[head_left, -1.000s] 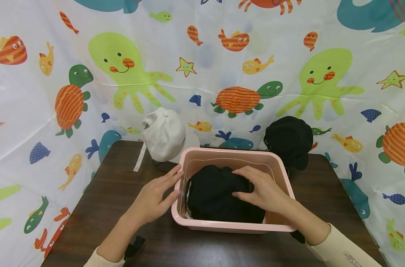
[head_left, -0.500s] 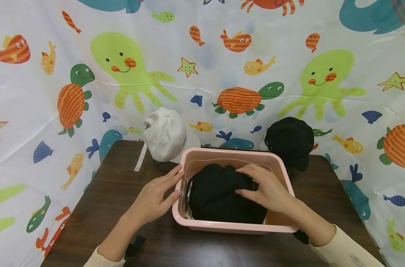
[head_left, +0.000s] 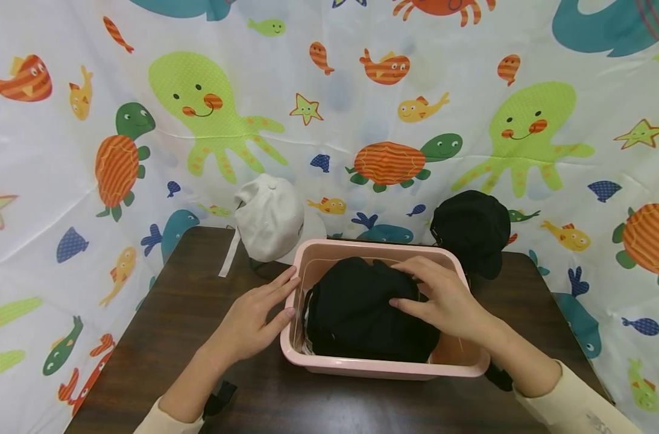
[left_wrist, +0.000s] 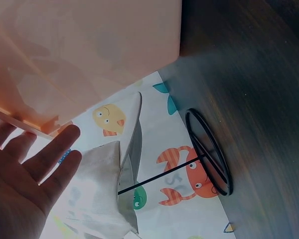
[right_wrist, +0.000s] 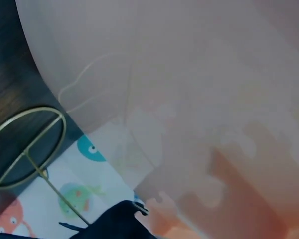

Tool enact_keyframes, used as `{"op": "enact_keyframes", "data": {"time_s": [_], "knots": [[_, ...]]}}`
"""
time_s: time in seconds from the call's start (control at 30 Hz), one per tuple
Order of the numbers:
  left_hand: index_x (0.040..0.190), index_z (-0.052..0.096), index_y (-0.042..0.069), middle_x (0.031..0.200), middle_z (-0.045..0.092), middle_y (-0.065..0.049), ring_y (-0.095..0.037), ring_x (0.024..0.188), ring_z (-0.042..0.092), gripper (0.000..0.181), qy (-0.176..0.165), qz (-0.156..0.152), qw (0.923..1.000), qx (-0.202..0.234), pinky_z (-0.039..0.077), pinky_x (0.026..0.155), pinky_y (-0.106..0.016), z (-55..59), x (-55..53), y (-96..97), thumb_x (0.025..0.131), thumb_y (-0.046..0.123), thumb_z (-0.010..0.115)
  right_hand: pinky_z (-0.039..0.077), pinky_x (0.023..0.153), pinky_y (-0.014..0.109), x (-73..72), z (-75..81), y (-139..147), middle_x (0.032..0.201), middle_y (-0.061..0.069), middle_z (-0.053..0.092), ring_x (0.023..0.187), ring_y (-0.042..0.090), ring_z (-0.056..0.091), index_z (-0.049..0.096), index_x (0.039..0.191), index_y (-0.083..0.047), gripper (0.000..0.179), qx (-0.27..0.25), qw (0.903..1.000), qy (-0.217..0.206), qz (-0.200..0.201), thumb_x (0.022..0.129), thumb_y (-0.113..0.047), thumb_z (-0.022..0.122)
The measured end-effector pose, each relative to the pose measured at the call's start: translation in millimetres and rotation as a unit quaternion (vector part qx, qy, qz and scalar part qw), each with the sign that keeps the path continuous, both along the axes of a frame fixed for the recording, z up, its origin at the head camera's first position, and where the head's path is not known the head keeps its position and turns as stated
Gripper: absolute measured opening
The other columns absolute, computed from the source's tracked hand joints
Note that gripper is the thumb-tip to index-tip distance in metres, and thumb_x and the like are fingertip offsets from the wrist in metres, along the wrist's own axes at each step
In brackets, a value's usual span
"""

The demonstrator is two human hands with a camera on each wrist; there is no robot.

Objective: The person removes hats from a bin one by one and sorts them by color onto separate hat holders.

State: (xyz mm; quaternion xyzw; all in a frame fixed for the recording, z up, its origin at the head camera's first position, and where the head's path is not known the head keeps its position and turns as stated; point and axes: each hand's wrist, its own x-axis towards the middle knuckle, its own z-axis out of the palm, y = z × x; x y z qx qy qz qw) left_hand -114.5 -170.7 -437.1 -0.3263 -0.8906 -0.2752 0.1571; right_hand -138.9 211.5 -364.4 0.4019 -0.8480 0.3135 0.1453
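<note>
A pink plastic basin [head_left: 362, 364] stands on the table, with a black cap [head_left: 356, 313] inside it and something white showing under its left edge. My right hand [head_left: 443, 295] reaches over the basin's right side and pinches the cap between thumb and fingers. At the left rim, my left hand [head_left: 253, 319] rests with extended fingers against the basin. In the left wrist view those fingers [left_wrist: 55, 154] lie at the basin's rim, near a white cap [left_wrist: 97, 169]. The right wrist view shows the basin's wall [right_wrist: 189, 74] and leaves my right hand out.
Behind the basin, the white cap sits on a black wire stand [left_wrist: 209, 154] at left. Another black cap [head_left: 470, 232] stands at right, on a gold wire stand [right_wrist: 32, 149]. A sea-animal curtain [head_left: 329, 120] hangs along the back of the dark wooden table [head_left: 161, 313].
My right hand has shifted slightly right and up, and the black cap in the basin has risen and moved a little with it. My left hand has stayed at the rim.
</note>
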Motion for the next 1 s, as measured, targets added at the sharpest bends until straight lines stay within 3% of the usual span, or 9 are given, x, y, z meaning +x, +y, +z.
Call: {"op": "enact_keyframes", "data": {"time_s": [0.47,0.7,0.8,1.0], "knots": [[0.151,0.057,0.007,0.162,0.047,-0.005,-0.029,0.136,0.059,0.054,-0.013,0.004,0.9999,-0.003,0.052,0.103,-0.055,0.5,-0.2,0.4,0.102,0.029,0.064,0.06,0.082,0.035,-0.8,16.0,1.6,0.126,0.002,0.071,0.11,0.019,0.065,0.068,0.131,-0.011,0.062,0.011,0.9999,0.013,0.001,0.075,-0.004,0.093],[0.15,0.058,0.008,0.162,0.046,-0.005,-0.029,0.135,0.059,0.053,-0.015,0.005,0.9999,-0.001,0.052,0.102,-0.055,0.4,0.6,0.7,0.102,0.029,0.064,0.055,0.085,0.04,1.8,21.2,4.2,0.129,0.003,0.07,0.113,0.023,0.063,0.068,0.133,-0.013,0.064,0.019,0.9994,0.027,-0.011,0.074,-0.006,0.093],[0.15,0.058,0.007,0.162,0.047,-0.005,-0.03,0.135,0.059,0.053,-0.013,0.006,0.9999,-0.003,0.052,0.102,-0.055,0.2,0.3,0.7,0.102,0.029,0.063,0.057,0.082,0.037,2.7,24.1,5.4,0.127,0.003,0.07,0.106,0.019,0.064,0.067,0.135,-0.013,0.069,0.019,0.9994,0.026,-0.013,0.072,-0.004,0.094],[0.15,0.058,0.006,0.161,0.047,-0.006,-0.03,0.134,0.06,0.053,-0.012,0.005,0.9999,-0.003,0.052,0.102,-0.055,0.2,-0.4,0.7,0.102,0.029,0.064,0.056,0.084,0.018,3.4,32.8,5.6,0.122,0.003,0.07,0.098,0.013,0.067,0.066,0.138,-0.011,0.072,0.0,1.0,0.002,-0.001,0.072,-0.001,0.094]]}}
